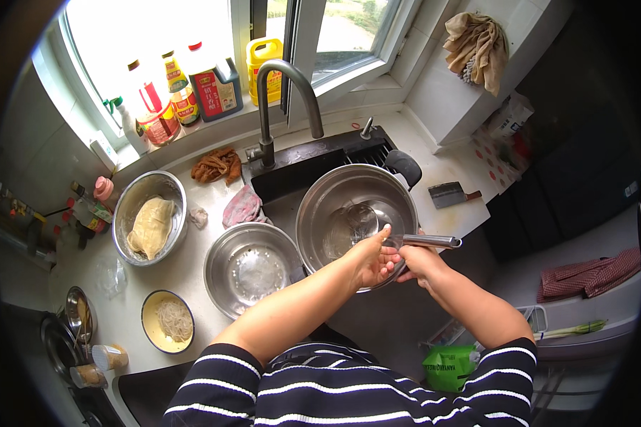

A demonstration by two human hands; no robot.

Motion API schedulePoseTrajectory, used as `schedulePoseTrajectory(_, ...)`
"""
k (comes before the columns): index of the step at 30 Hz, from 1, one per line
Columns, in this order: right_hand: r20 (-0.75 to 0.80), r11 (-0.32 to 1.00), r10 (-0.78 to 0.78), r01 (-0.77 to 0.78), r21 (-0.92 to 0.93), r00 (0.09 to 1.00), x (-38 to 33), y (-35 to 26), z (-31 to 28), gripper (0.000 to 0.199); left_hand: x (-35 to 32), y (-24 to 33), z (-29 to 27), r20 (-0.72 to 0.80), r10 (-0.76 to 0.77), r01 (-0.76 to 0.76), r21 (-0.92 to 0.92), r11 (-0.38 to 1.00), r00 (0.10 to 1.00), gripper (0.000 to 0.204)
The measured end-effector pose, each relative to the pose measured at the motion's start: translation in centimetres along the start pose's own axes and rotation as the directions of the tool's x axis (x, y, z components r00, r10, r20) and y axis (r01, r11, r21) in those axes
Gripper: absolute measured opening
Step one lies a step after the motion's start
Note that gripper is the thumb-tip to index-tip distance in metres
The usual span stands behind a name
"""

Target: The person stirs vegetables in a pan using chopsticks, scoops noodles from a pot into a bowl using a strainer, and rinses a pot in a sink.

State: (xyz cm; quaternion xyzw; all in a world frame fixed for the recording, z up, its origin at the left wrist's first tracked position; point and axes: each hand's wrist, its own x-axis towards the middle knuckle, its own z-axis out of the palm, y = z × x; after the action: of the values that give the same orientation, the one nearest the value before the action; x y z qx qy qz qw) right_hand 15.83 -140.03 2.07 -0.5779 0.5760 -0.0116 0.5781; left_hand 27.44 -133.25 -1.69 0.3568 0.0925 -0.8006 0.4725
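At the round silvery steel pot (316,203), our left hand (377,262), half-open, and right hand (421,265), grip unclear, adjoin a long-handled metal utensil (433,241), likely slippery, best held mid-handle.

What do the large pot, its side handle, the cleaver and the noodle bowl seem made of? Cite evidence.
Large pot: apparently polished stainless steel, from its silvery sheen and reflections.
Side handle: probably matte plastic, from its dull black surface.
Cleaver: grey, dull blade, likely steel; brown handle suggests wood, by colour alone.
Noodle bowl: smooth, cream, dark-rimmed; enamelled metal or glazed ceramic, unclear which.
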Motion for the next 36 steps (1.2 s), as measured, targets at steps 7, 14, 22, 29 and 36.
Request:
schedulePoseTrajectory(7, 0.058, 0.997, -0.054, 0.051, 0.051, 0.997, 1.4, 0.1, 0.4, 0.024, 4.1, 1.0, 0.3, -0.047, 0.111, -0.118, -0.179, 0.977, 0.993, 0.030)
schedulePoseTrajectory(14, 0.038, 0.992, -0.067, 0.063, 0.111, 0.997, 1.5, -0.1, -0.5, 0.045, 1.3, 1.8, -0.2, -0.005, 0.129, -0.123, -0.346, 0.930, 0.992, 0.022)
schedulePoseTrajectory(22, -0.068, 0.993, -0.087, 0.092, 0.073, 0.994, 2.7, 0.7, -2.5, 0.048, -7.0, 2.3, -2.5, 0.061, 0.022, -0.027, 0.067, 0.997, 0.998, 0.022)
schedulePoseTrajectory(29, -0.103, 0.987, -0.160, 0.162, 0.016, 0.982, 1.3, -0.9, -3.1, 0.042, -17.8, 1.4, -5.3, -0.055, 0.299, -0.228, 0.522, 0.822, 0.953, 0.023)
schedulePoseTrajectory(36, -0.054, 0.982, -0.188, 0.187, -0.018, 0.981, -1.2, -2.6, -2.3, 0.052, -25.2, -1.5, -12.3, -0.190, 0.504, -0.315, 0.585, 0.747, 0.842, 0.024)
